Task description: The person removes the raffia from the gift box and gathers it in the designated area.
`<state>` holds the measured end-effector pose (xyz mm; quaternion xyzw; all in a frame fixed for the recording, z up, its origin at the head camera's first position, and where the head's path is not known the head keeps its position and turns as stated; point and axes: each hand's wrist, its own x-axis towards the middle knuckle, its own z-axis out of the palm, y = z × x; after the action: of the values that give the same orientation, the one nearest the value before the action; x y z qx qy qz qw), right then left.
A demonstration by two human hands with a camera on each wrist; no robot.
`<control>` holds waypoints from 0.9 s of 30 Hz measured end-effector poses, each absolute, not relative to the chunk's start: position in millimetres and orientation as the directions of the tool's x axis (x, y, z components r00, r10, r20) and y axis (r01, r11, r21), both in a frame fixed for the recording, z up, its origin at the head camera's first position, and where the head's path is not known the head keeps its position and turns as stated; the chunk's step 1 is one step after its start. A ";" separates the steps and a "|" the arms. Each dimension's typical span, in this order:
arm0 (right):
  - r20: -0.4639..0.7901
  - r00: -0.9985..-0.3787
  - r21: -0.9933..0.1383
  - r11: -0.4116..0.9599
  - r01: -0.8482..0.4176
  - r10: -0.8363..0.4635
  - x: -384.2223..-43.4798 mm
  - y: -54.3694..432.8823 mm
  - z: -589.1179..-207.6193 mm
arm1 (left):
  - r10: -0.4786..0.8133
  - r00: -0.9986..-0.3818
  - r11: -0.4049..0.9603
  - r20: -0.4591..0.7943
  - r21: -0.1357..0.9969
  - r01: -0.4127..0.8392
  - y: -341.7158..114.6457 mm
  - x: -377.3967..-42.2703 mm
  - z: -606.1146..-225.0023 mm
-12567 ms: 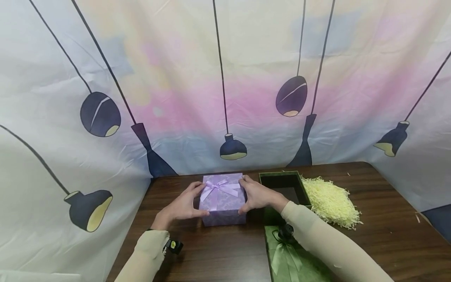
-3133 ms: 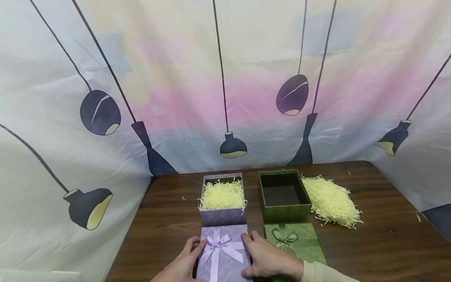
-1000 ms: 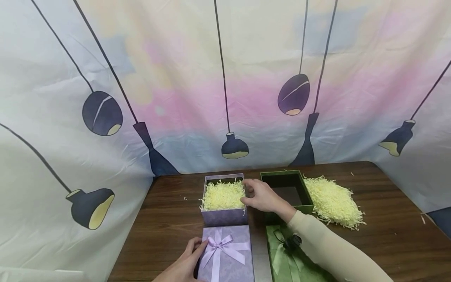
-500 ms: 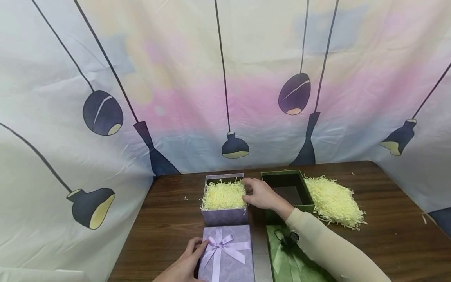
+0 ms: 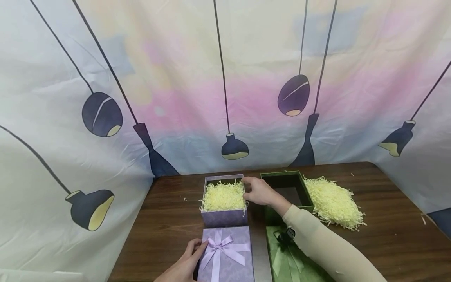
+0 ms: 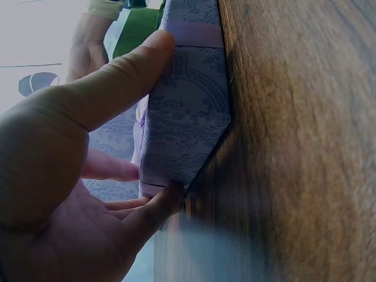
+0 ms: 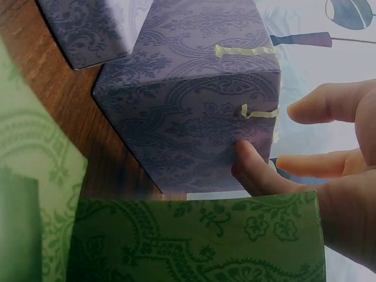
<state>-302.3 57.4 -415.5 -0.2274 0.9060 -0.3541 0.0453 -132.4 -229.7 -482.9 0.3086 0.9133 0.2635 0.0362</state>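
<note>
The purple gift box (image 5: 224,218) stands uncovered on the table, filled with pale yellow shredded paper (image 5: 224,196). Directly in front of it lies its purple lid (image 5: 229,252), bow side up. My left hand (image 5: 184,261) holds the lid's left side; in the left wrist view the thumb rests on one face and the fingers (image 6: 155,211) on the adjoining one. My right hand (image 5: 262,192) is at the box's right rim. In the right wrist view one fingertip (image 7: 245,154) touches the box's side wall, and the other fingers are spread at the rim.
An uncovered green box (image 5: 289,194) stands right of the purple one, its inside dark. Its green lid (image 5: 292,262) with a bow lies in front, partly under my right forearm. A heap of yellow shredded paper (image 5: 334,203) sits at the right on the wooden table (image 5: 165,219).
The purple lid has come off the box and lies in front, exposing the shredded paper. My right hand has left the lid for the box's right rim; my left stays on the lid.
</note>
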 end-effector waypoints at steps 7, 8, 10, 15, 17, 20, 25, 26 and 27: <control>0.042 -0.907 -0.664 0.667 -0.338 -0.419 -303.4 56.7 -417.8 | 0.579 -0.814 0.671 0.051 0.538 0.511 -229.7 -133.1 -481.6; 0.036 -0.907 -0.665 0.668 -0.335 -0.419 -303.6 56.6 -417.6 | 0.581 -0.812 0.669 0.055 0.537 0.514 -229.9 -133.0 -481.9; 0.030 -0.906 -0.663 0.670 -0.335 -0.423 -303.6 56.4 -417.6 | 0.587 -0.806 0.661 0.073 0.531 0.530 -230.2 -133.0 -482.4; 0.040 -0.902 -0.649 0.675 -0.351 -0.430 -303.2 56.3 -416.8 | 0.599 -0.793 0.652 0.108 0.508 0.562 -230.6 -133.5 -483.0; 0.044 -0.900 -0.643 0.677 -0.358 -0.434 -303.1 56.1 -416.5 | 0.596 -0.798 0.655 0.096 0.516 0.552 -230.8 -133.5 -482.4; 0.045 -0.897 -0.637 0.679 -0.364 -0.439 -302.6 55.4 -416.8 | 0.591 -0.804 0.656 0.071 0.537 0.530 -231.0 -133.6 -481.4; 0.026 -0.893 -0.630 0.686 -0.364 -0.450 -299.2 53.5 -417.1 | 0.594 -0.802 0.658 0.054 0.541 0.524 -231.9 -133.8 -480.8; 0.021 -0.892 -0.629 0.688 -0.362 -0.451 -298.4 53.1 -416.9 | 0.592 -0.805 0.658 0.044 0.550 0.514 -232.0 -133.9 -480.4; 0.018 -0.892 -0.624 0.692 -0.364 -0.452 -297.9 52.8 -417.2 | 0.590 -0.807 0.661 0.033 0.554 0.506 -232.2 -134.0 -480.3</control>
<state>-297.9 52.8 -417.2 -0.2225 0.9172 -0.3235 0.0685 -134.0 -232.2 -480.3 0.3017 0.9083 0.2799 0.0750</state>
